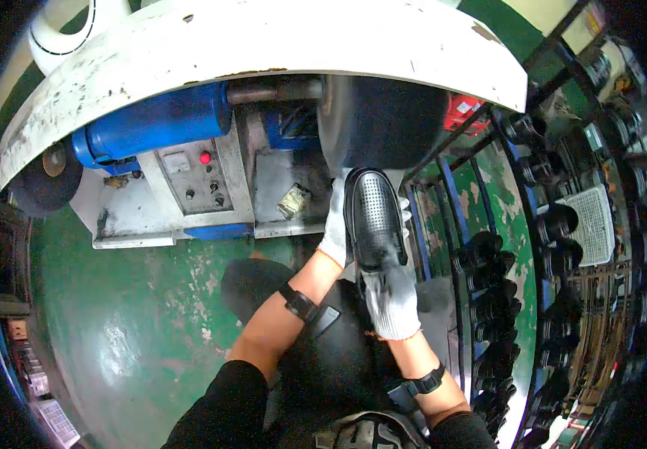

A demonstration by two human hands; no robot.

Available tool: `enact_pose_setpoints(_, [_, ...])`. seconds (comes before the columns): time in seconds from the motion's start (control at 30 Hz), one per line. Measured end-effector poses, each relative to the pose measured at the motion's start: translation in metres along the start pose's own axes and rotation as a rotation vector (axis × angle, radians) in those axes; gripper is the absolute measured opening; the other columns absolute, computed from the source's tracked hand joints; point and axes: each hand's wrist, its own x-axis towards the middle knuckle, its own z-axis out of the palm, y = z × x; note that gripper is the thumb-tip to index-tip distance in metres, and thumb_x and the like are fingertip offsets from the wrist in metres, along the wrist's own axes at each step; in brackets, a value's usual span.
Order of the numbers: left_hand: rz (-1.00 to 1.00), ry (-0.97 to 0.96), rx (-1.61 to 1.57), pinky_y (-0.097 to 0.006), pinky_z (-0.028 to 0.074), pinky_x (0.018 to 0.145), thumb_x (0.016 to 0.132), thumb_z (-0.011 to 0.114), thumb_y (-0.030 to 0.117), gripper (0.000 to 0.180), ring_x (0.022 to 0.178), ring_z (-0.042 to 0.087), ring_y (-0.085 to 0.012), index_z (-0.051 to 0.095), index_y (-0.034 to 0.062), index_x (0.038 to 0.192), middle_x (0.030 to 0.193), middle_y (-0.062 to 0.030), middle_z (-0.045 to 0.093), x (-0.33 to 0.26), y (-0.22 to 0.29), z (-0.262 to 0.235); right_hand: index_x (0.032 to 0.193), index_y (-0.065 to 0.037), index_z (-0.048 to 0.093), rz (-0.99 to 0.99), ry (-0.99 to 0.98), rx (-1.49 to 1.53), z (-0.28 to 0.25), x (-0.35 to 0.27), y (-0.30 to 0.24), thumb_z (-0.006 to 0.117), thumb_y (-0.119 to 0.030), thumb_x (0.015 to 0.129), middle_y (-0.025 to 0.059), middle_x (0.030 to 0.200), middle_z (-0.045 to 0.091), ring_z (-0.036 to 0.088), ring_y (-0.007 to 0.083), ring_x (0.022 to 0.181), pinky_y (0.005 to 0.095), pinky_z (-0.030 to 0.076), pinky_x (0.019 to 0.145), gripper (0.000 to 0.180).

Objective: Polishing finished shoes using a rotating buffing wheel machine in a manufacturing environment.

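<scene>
A black shoe (pixel 374 217) with a perforated upper is held between my two white-gloved hands, toe pointing away from me. My left hand (pixel 335 230) grips its left side; part of that hand is hidden behind the shoe. White glove fingertips also show along the shoe's right edge, though I cannot tell which hand they belong to. At the heel end, my right hand (pixel 392 303) closes on the shoe, with its fingers partly hidden. Just beyond the toe is a wide dark wheel (pixel 383 123) with a blurred surface; whether the toe touches it is unclear.
A white machine hood (pixel 263 37) curves above the wheel. Under it sit a blue motor (pixel 155 127) and a control panel with a red button (pixel 205 158). A crumpled scrap (pixel 293 200) lies on the machine's tray. Racks of dark shoes (pixel 488 299) stand at the right, near a white basket (pixel 587 224).
</scene>
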Motion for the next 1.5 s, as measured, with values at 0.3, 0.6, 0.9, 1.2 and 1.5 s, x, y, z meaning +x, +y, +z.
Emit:
enact_pose_setpoints(0.3, [-0.020, -0.070, -0.202, -0.053, 0.051, 0.087, 0.080, 0.043, 0.079, 0.089, 0.097, 0.062, -0.0379, 0.052, 0.0019, 0.124, 0.113, -0.0204, 0.062, -0.039, -0.068, 0.115, 0.114, -0.004, 0.061, -0.447, -0.127, -0.601, -0.114, -0.102, -0.082, 0.067, -0.024, 0.084, 0.0153, 0.095, 0.062, 0.058, 0.0318, 0.102, 0.0476, 0.036, 0.102, 0.037])
enact_pose_setpoints(0.6, [0.059, -0.220, 0.428, -0.055, 0.035, 0.107, 0.093, 0.036, 0.065, 0.075, 0.124, 0.048, -0.0362, 0.038, 0.0088, 0.142, 0.137, -0.0183, 0.049, -0.034, -0.190, 0.207, 0.088, -0.012, 0.063, -0.550, 0.493, -0.614, -0.222, -0.239, -0.100, 0.073, -0.024, 0.079, 0.0066, 0.077, 0.058, 0.058, 0.0317, 0.075, 0.0430, 0.047, 0.077, 0.019])
enact_pose_setpoints(0.9, [-0.578, -0.391, 0.229, -0.054, 0.048, 0.095, 0.100, 0.032, 0.053, 0.060, 0.109, 0.060, -0.0420, 0.047, 0.0076, 0.136, 0.125, -0.0248, 0.058, -0.027, -0.271, 0.168, 0.092, -0.007, 0.063, -0.204, 1.328, -1.128, -0.347, -0.398, -0.142, 0.079, -0.006, 0.070, 0.0105, 0.082, 0.061, 0.058, 0.0298, 0.076, 0.0360, 0.046, 0.067, 0.028])
enact_pose_setpoints(1.2, [-0.587, -0.239, 0.320, -0.049, 0.054, 0.085, 0.099, 0.042, 0.046, 0.051, 0.096, 0.065, -0.0369, 0.052, 0.0055, 0.129, 0.114, -0.0232, 0.063, -0.039, -0.281, 0.161, 0.099, -0.010, 0.065, 0.109, 1.266, -1.386, -0.533, -0.430, -0.096, 0.069, -0.035, 0.083, 0.0144, 0.093, 0.065, 0.063, 0.0315, 0.091, 0.0386, 0.050, 0.081, 0.030])
enact_pose_setpoints(1.5, [-0.567, -0.126, 0.383, -0.042, 0.056, 0.077, 0.100, 0.043, 0.043, 0.046, 0.088, 0.065, -0.0301, 0.055, 0.0059, 0.124, 0.108, -0.0176, 0.066, -0.042, -0.278, 0.137, 0.115, -0.008, 0.063, 0.205, 1.637, -1.577, -0.566, -0.459, -0.103, 0.061, -0.039, 0.090, 0.0128, 0.109, 0.067, 0.064, 0.0303, 0.099, 0.0363, 0.050, 0.088, 0.040])
